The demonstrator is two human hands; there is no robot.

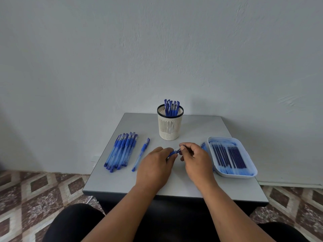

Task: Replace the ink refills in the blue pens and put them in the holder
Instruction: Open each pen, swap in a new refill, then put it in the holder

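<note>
Both hands meet over the middle of the table (pixel 201 123): the left hand (pixel 155 165) curls round a blue pen (pixel 176 151), and the right hand (pixel 195 159) pinches its other end (capping or unscrewing, I cannot tell). Best to keep the barrel steady and turn gently, straight along its length. Fresh refills (pixel 229 155) wait in the tray (pixel 251 165); the holder (pixel 169 126) stands just behind.

No legible text anywhere (pen prints blurred)
</note>
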